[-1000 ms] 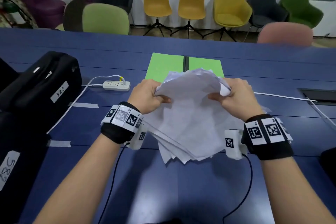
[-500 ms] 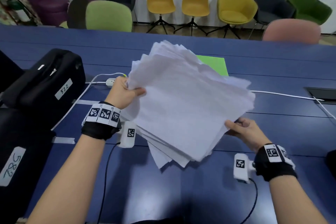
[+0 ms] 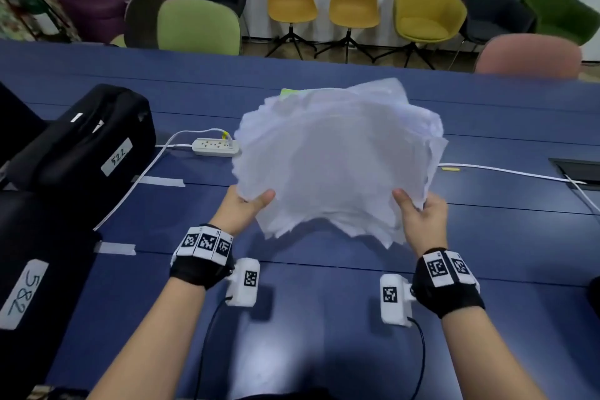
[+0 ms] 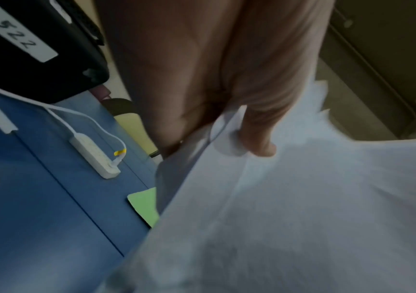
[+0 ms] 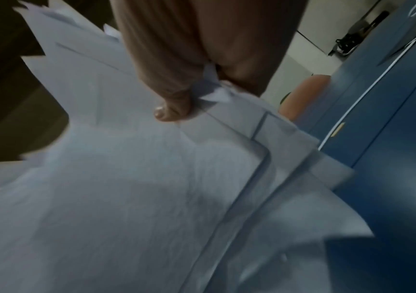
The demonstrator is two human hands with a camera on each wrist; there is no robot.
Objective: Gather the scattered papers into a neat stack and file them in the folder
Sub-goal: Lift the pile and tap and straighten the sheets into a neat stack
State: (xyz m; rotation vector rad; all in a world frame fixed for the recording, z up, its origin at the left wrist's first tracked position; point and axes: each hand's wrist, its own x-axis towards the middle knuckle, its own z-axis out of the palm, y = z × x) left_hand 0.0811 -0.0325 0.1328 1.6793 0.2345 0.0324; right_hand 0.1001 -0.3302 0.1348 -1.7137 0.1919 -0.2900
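Observation:
A ragged pile of white papers is held up above the blue table, its edges fanned and uneven. My left hand pinches the pile's near left corner, thumb on top. My right hand pinches the near right corner the same way. In the left wrist view my thumb presses on the papers; in the right wrist view the thumb lies on the papers. The green folder lies on the table behind the pile, almost wholly hidden; one corner of the folder shows in the left wrist view.
Black cases with number labels stand on the left of the table. A white power strip and its cable lie left of the papers; another white cable runs right towards a floor box. Chairs line the far side.
Both hands have shifted to the near corners of the pile. The papers have swung from tilted left to square in front of me and now cover the green folder.

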